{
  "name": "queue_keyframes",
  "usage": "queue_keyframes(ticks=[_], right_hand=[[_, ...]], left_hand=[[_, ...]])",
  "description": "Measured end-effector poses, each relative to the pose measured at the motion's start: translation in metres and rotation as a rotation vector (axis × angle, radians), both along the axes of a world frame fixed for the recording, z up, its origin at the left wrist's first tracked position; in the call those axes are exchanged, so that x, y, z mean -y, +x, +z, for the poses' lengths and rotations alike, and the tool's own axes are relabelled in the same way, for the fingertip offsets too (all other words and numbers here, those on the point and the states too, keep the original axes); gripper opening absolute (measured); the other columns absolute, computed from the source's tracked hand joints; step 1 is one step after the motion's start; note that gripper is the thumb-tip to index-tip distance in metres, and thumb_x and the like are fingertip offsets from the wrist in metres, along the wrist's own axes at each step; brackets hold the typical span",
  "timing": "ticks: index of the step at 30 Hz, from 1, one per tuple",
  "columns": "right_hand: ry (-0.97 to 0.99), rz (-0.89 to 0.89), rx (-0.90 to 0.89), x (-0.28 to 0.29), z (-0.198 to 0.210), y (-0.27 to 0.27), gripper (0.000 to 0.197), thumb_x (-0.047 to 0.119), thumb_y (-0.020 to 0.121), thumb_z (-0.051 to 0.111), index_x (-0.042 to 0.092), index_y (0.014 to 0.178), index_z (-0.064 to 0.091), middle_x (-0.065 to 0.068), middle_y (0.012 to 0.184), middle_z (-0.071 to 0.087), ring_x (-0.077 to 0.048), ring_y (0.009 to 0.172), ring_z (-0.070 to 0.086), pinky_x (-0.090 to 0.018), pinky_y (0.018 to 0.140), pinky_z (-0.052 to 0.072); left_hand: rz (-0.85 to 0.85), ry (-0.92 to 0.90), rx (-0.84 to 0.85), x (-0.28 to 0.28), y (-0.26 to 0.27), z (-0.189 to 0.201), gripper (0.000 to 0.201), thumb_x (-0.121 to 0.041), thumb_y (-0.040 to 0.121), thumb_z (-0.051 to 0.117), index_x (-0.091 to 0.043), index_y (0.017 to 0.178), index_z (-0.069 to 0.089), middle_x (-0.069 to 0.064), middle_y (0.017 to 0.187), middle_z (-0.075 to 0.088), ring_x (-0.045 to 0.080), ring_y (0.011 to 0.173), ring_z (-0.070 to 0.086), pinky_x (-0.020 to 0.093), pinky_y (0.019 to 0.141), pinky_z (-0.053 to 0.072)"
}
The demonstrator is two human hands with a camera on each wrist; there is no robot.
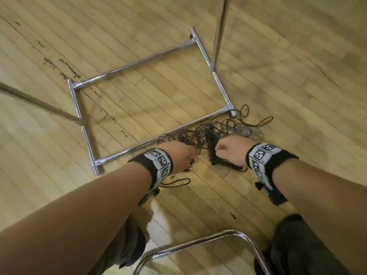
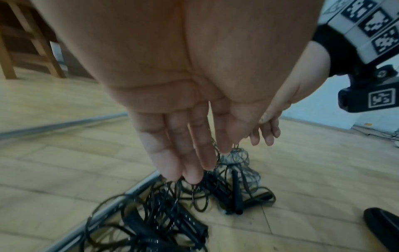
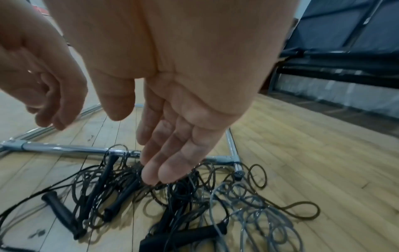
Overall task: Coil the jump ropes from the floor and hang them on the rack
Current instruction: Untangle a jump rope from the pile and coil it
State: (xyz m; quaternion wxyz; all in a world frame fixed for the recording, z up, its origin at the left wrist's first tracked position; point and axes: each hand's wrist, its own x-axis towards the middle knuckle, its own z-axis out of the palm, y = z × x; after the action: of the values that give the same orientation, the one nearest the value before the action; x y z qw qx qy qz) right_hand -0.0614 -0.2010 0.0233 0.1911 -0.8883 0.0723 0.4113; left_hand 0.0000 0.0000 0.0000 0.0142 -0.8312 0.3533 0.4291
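A tangle of black jump ropes with black handles lies on the wood floor against the near bar of the chrome rack base. A grey rope is mixed in on the right. My left hand hangs over the pile's left part, its fingers straight and pointing down at the cords. My right hand hovers over the middle of the tangle, fingers relaxed and spread, holding nothing. Whether either set of fingertips touches the cords is unclear.
The rack's upright pole rises from the right side bar. A second slanted pole comes in from the left. A chrome chair frame sits between my knees. A wooden chair and a dark bench stand further off.
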Motion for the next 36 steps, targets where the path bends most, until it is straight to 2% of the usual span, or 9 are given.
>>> queue_keyframes(ticks=[7, 11, 13, 17, 19, 23, 29, 33, 36], right_hand=[[0.072, 0.015, -0.104, 0.006, -0.064, 0.006, 0.031, 0.04, 0.104, 0.047, 0.029, 0.127, 0.065, 0.004, 0.125, 0.067, -0.019, 0.109, 0.062, -0.033, 0.084, 0.051], [0.089, -0.005, -0.109, 0.011, -0.085, 0.006, 0.032, 0.041, 0.104, 0.047, 0.029, 0.127, 0.065, 0.004, 0.123, 0.068, -0.018, 0.109, 0.062, -0.035, 0.089, 0.052], [0.094, -0.022, -0.118, 0.015, -0.09, 0.004, 0.032, 0.042, 0.104, 0.046, 0.029, 0.126, 0.065, 0.006, 0.122, 0.068, -0.016, 0.107, 0.062, -0.033, 0.086, 0.052], [0.107, -0.045, -0.13, 0.02, -0.094, 0.003, 0.031, 0.04, 0.105, 0.046, 0.027, 0.126, 0.065, 0.005, 0.119, 0.068, -0.016, 0.105, 0.063, -0.036, 0.089, 0.054], [0.109, -0.062, -0.121, 0.021, -0.093, 0.006, 0.03, 0.038, 0.106, 0.047, 0.026, 0.126, 0.065, 0.004, 0.118, 0.069, -0.018, 0.104, 0.064, -0.04, 0.092, 0.055], [0.13, -0.086, -0.065, 0.014, -0.087, 0.012, 0.031, 0.035, 0.104, 0.052, 0.026, 0.132, 0.063, 0.007, 0.122, 0.069, -0.015, 0.107, 0.064, -0.036, 0.092, 0.055], [0.214, -0.07, 0.007, -0.007, -0.061, 0.013, 0.042, 0.03, 0.096, 0.063, 0.032, 0.138, 0.057, 0.014, 0.116, 0.065, -0.006, 0.095, 0.06, -0.015, 0.065, 0.039], [0.221, 0.071, 0.022, -0.02, -0.027, 0.014, 0.047, 0.027, 0.091, 0.066, 0.039, 0.136, 0.059, 0.009, 0.116, 0.051, -0.013, 0.097, 0.058, -0.021, 0.072, 0.046], [0.172, 0.123, 0.053, -0.027, 0.003, 0.012, 0.035, 0.03, 0.092, 0.067, 0.039, 0.125, 0.066, 0.004, 0.117, 0.046, -0.016, 0.102, 0.057, -0.03, 0.088, 0.051]], left_hand=[[0.062, 0.109, -0.097, 0.017, 0.002, -0.1, 0.042, -0.032, 0.108, 0.04, -0.041, 0.147, 0.052, -0.009, 0.085, 0.053, 0.01, 0.067, 0.052, 0.028, 0.055, 0.042], [0.083, 0.108, -0.137, 0.023, -0.001, -0.143, 0.043, -0.043, 0.109, 0.042, -0.04, 0.151, 0.05, 0.005, 0.125, 0.064, 0.023, 0.089, 0.057, 0.032, 0.073, 0.049], [0.09, 0.121, -0.143, 0.027, -0.001, -0.155, 0.043, -0.041, 0.109, 0.045, -0.031, 0.15, 0.055, 0.006, 0.129, 0.066, 0.025, 0.096, 0.062, 0.033, 0.074, 0.05], [0.206, 0.076, -0.153, 0.028, 0.001, -0.158, 0.019, -0.03, 0.105, 0.054, -0.03, 0.114, 0.07, -0.002, 0.108, 0.072, 0.02, 0.091, 0.066, 0.03, 0.068, 0.05], [0.276, 0.024, -0.145, 0.021, 0.004, -0.15, 0.009, -0.034, 0.099, 0.065, -0.035, 0.09, 0.062, -0.009, 0.094, 0.067, 0.011, 0.08, 0.06, 0.027, 0.059, 0.045], [0.296, -0.013, -0.187, 0.001, 0.013, -0.118, 0.016, -0.03, 0.095, 0.068, -0.037, 0.084, 0.059, -0.014, 0.091, 0.065, 0.011, 0.084, 0.062, 0.026, 0.064, 0.049], [0.369, 0.012, -0.304, -0.016, 0.02, -0.049, 0.031, -0.03, 0.093, 0.075, -0.041, 0.112, 0.052, -0.015, 0.105, 0.073, 0.011, 0.09, 0.07, 0.031, 0.078, 0.056], [0.53, -0.039, -0.645, -0.031, 0.024, 0.002, 0.038, -0.009, 0.099, 0.07, -0.029, 0.129, 0.056, -0.002, 0.11, 0.078, 0.011, 0.093, 0.078, 0.028, 0.083, 0.062], [0.602, -0.087, -0.78, -0.045, 0.023, 0.037, 0.032, 0.004, 0.098, 0.064, -0.02, 0.119, 0.067, 0.004, 0.107, 0.08, 0.02, 0.105, 0.077, 0.038, 0.098, 0.061]])
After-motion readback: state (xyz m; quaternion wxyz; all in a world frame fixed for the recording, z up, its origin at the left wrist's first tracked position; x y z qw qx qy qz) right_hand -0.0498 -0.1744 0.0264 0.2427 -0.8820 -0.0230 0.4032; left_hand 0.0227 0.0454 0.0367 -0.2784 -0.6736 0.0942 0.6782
